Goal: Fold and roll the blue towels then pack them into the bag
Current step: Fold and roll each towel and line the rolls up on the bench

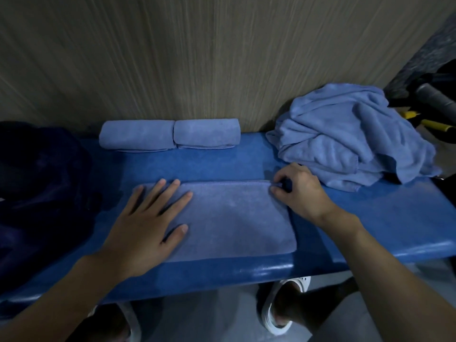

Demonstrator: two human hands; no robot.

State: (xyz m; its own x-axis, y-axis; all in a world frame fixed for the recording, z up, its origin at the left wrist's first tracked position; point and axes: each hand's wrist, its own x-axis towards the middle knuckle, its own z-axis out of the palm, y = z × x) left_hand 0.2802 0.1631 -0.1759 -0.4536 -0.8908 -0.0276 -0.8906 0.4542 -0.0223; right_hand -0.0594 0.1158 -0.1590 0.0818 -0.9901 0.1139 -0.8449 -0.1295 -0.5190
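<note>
Two rolled light-blue terry towels [138, 135] lie end to end at twelve o'clock, touching each other, against the wood-grain wall [172, 58]. In front of you, a flat, folded light-blue rectangular towel [232, 218] lies on the padded blue bench [370, 218]. Your left hand [145, 225] presses flat on its nine o'clock end, fingers straight and spread. Your right hand [298, 191] pinches the towel's two o'clock corner, fingers curled on the hem. A crumpled heap of loose light-blue towels [345, 134] sits at two o'clock, near that hand. The dark navy fabric bag [42, 183] slumps at nine o'clock.
</note>
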